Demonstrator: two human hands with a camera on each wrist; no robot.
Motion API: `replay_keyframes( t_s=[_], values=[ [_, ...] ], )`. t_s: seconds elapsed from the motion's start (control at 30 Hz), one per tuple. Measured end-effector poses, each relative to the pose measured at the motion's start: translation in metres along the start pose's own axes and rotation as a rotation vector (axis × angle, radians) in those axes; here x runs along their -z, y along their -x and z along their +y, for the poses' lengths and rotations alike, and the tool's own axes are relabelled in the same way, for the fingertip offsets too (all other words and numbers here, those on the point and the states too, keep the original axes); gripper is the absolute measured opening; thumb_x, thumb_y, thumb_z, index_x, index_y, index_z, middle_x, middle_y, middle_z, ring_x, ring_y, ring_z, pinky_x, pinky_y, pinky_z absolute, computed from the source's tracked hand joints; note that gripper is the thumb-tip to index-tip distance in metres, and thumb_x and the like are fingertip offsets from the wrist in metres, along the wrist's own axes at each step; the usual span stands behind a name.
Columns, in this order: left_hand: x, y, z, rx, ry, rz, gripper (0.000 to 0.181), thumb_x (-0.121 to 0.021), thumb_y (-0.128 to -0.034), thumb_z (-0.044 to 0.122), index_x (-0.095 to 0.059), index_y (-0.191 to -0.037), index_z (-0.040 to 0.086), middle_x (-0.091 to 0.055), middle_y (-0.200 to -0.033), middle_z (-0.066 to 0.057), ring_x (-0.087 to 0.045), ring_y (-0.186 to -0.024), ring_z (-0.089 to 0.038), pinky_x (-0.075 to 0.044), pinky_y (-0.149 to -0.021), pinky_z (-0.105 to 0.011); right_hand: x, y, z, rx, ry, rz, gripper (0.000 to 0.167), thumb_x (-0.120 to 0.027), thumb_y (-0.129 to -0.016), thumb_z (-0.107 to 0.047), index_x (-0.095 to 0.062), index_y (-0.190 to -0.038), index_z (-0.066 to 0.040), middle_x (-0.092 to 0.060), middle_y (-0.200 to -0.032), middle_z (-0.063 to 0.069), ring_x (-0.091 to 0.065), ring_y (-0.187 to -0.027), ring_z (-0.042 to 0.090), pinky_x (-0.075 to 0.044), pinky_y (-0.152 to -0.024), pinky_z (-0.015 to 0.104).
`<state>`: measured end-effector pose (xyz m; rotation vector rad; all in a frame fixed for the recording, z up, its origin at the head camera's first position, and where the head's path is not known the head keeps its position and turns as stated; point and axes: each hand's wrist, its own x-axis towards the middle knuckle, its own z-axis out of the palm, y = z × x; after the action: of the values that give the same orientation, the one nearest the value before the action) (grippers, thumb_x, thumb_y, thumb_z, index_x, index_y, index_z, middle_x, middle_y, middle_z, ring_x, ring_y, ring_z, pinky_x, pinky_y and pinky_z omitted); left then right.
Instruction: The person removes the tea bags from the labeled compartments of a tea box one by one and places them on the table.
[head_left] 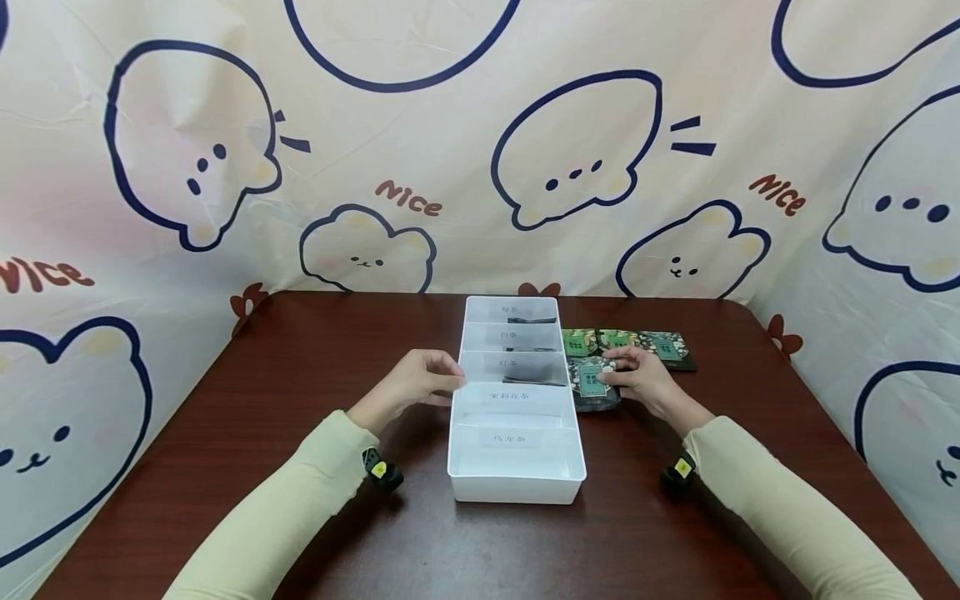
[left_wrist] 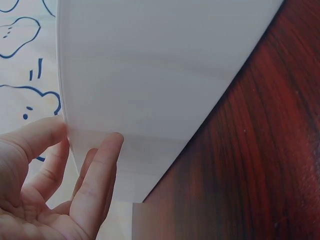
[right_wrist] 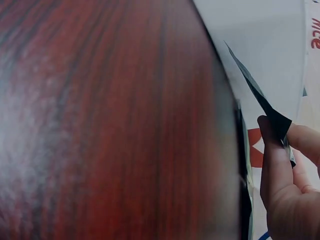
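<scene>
A long white divided box [head_left: 517, 487] stands lengthwise on the table, with a printed label in each of its several compartments. My left hand [head_left: 420, 379] holds its left rim, and in the left wrist view some fingers [left_wrist: 97, 185] lie along the outer wall. Right of the box, my right hand [head_left: 641, 379] pinches a flat dark packet with a teal label [head_left: 588, 379] by its right side. The right wrist view shows this packet [right_wrist: 257, 92] nearly edge-on, tilted and raised off the table. Dark packet edges [head_left: 532, 381] show in the three far compartments.
Behind the held packet, beside the box, lie more packets: a green-and-yellow one [head_left: 579, 342], a similar one [head_left: 617, 339] and a teal-labelled one [head_left: 666, 346]. The dark wooden table [head_left: 337, 533] ends at a patterned cloth backdrop [head_left: 465, 150] behind and at both sides.
</scene>
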<state>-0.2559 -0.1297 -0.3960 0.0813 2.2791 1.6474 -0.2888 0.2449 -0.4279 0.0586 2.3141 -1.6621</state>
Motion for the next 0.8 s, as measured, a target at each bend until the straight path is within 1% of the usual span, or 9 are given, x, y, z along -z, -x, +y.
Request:
replay_keyframes(
  t_s=[0.03, 0.13, 0.2, 0.33, 0.43, 0.5, 0.57, 0.7, 0.8],
  values=[
    [0.000, 0.000, 0.000, 0.000, 0.004, -0.002, 0.013, -0.073, -0.0853, 0.007, -0.066, -0.095, 0.001, -0.064, -0.103, -0.015, -0.066, -0.086, -0.022, -0.059, -0.080, -0.045, -0.001, 0.000, 0.001, 0.002, 0.012, -0.005, 0.059, -0.074, -0.087, -0.018, -0.046, -0.136, -0.003, -0.042, -0.134, 0.015, -0.054, -0.104, 0.016, -0.052, -0.094, 0.044],
    [0.000, 0.001, 0.001, -0.001, 0.012, -0.004, 0.013, -0.072, -0.0852, 0.006, -0.065, -0.094, 0.000, -0.063, -0.102, -0.015, -0.066, -0.085, -0.021, -0.059, -0.080, -0.046, -0.002, -0.002, 0.002, -0.007, 0.026, -0.012, 0.055, -0.074, -0.086, -0.017, -0.048, -0.133, -0.002, -0.045, -0.123, 0.011, -0.055, -0.097, 0.015, -0.050, -0.096, 0.049],
    [0.000, 0.002, 0.002, -0.001, 0.014, -0.003, 0.012, -0.072, -0.0852, 0.006, -0.065, -0.094, 0.000, -0.063, -0.102, -0.015, -0.066, -0.084, -0.021, -0.059, -0.080, -0.046, -0.002, -0.003, 0.003, -0.008, 0.049, -0.018, 0.055, -0.074, -0.086, -0.017, -0.048, -0.132, -0.001, -0.047, -0.118, 0.009, -0.056, -0.095, 0.015, -0.051, -0.095, 0.049],
    [-0.001, 0.003, 0.003, -0.003, -0.003, 0.002, 0.012, -0.072, -0.0854, 0.006, -0.065, -0.094, 0.001, -0.064, -0.101, -0.015, -0.066, -0.083, -0.021, -0.059, -0.079, -0.045, -0.002, -0.008, 0.004, -0.026, 0.093, -0.007, 0.052, -0.076, -0.084, -0.014, -0.051, -0.128, 0.000, -0.048, -0.104, 0.006, -0.056, -0.086, 0.014, -0.055, -0.083, 0.037],
    [-0.001, 0.003, 0.002, -0.002, -0.009, 0.002, 0.013, -0.072, -0.0854, 0.006, -0.065, -0.094, 0.001, -0.064, -0.102, -0.015, -0.066, -0.084, -0.022, -0.060, -0.078, -0.044, -0.002, -0.010, 0.004, -0.027, 0.131, -0.007, 0.052, -0.076, -0.083, -0.013, -0.051, -0.127, 0.001, -0.046, -0.097, 0.004, -0.054, -0.082, 0.015, -0.054, -0.074, 0.031],
    [-0.001, 0.003, 0.002, -0.001, -0.011, 0.002, 0.013, -0.072, -0.0853, 0.007, -0.065, -0.094, 0.001, -0.063, -0.102, -0.015, -0.066, -0.084, -0.022, -0.060, -0.078, -0.044, -0.002, -0.011, 0.003, -0.022, 0.159, -0.008, 0.052, -0.076, -0.083, -0.012, -0.052, -0.126, 0.002, -0.045, -0.095, 0.004, -0.052, -0.081, 0.016, -0.055, -0.072, 0.031],
    [-0.001, 0.002, 0.002, -0.001, -0.010, 0.002, 0.013, -0.072, -0.0852, 0.007, -0.065, -0.095, 0.001, -0.063, -0.103, -0.015, -0.066, -0.084, -0.022, -0.060, -0.078, -0.044, -0.002, -0.011, 0.002, -0.020, 0.189, -0.011, 0.051, -0.076, -0.083, -0.012, -0.052, -0.125, 0.002, -0.044, -0.094, 0.004, -0.052, -0.081, 0.017, -0.057, -0.072, 0.033],
    [-0.001, 0.002, 0.001, -0.006, -0.012, 0.001, 0.013, -0.073, -0.0851, 0.007, -0.065, -0.095, 0.001, -0.064, -0.103, -0.015, -0.066, -0.084, -0.022, -0.059, -0.079, -0.044, -0.004, -0.011, -0.001, -0.016, 0.260, -0.001, 0.047, -0.077, -0.082, -0.012, -0.055, -0.122, 0.000, -0.045, -0.092, 0.005, -0.055, -0.078, 0.018, -0.059, -0.072, 0.038],
    [0.000, 0.002, 0.002, -0.010, -0.009, 0.001, 0.013, -0.072, -0.0852, 0.007, -0.065, -0.094, 0.001, -0.064, -0.103, -0.015, -0.066, -0.085, -0.022, -0.060, -0.079, -0.044, -0.006, -0.011, -0.002, -0.011, 0.316, 0.013, 0.044, -0.078, -0.081, -0.013, -0.057, -0.118, -0.002, -0.048, -0.092, 0.006, -0.057, -0.076, 0.019, -0.060, -0.068, 0.038]
  ],
)
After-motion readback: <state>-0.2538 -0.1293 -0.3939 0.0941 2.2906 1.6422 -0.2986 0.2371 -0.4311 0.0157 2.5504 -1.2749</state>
